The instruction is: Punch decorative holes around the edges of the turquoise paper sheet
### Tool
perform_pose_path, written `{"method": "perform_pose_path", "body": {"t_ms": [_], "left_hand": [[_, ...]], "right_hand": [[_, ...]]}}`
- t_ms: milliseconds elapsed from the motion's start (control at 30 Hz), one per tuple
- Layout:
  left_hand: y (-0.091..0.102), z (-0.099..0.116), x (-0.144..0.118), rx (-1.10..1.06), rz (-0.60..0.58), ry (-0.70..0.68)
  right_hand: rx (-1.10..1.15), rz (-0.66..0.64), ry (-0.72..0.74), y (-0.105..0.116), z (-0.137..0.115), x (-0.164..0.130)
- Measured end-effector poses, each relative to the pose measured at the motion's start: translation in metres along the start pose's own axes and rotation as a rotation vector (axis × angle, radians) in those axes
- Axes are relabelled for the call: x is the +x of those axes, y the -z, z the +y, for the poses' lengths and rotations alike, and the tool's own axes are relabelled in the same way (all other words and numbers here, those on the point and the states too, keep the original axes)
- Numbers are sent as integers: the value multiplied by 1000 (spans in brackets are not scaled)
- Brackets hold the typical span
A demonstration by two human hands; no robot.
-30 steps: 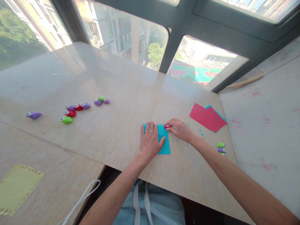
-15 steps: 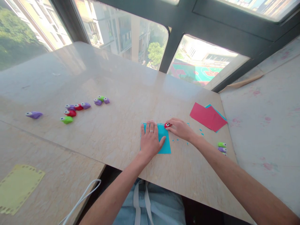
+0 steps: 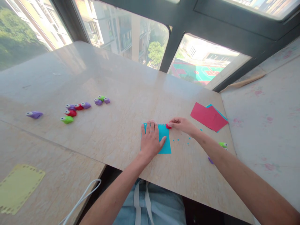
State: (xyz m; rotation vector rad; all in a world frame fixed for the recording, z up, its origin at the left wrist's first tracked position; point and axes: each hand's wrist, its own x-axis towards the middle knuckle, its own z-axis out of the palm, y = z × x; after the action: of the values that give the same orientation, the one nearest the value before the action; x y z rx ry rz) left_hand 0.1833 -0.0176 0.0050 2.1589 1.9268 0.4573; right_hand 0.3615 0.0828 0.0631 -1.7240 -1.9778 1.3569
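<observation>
My left hand lies flat with spread fingers on a blue sheet of paper, pressing it to the table. A ring shows on one finger. Along the sheet's far edge runs a row of small punched shapes. At its far right corner, my right hand grips a small red craft paper punch between thumb and fingers. The punch touches the paper's corner; its jaw is too small to make out. Tiny blue paper bits are scattered right of the sheet.
Red and blue sheets lie at the right by the wall. Several coloured punches sit on the left, others near my right forearm. A yellow sheet with punched edges and a white cable are at lower left.
My right hand has shifted and turned slightly with the red punch, whose round white end no longer faces me. A purple punch now shows beside my right forearm, lower than before.
</observation>
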Motion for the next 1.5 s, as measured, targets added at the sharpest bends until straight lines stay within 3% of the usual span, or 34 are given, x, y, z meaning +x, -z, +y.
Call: {"method": "perform_pose_path", "body": {"t_ms": [200, 633, 1033, 1300, 1500], "left_hand": [[-1, 0, 0, 9, 8, -3], [0, 1, 0, 6, 2, 12], [0, 1, 0, 34, 14, -4], [-1, 1, 1, 31, 28, 0], [-1, 1, 0, 4, 28, 1]], "right_hand": [[98, 9, -144, 5, -3, 4], [-321, -77, -335, 2, -27, 26], [-452, -53, -400, -4, -43, 31], [-398, -6, -426, -6, -50, 22], [-263, 0, -379, -2, -37, 14]]}}
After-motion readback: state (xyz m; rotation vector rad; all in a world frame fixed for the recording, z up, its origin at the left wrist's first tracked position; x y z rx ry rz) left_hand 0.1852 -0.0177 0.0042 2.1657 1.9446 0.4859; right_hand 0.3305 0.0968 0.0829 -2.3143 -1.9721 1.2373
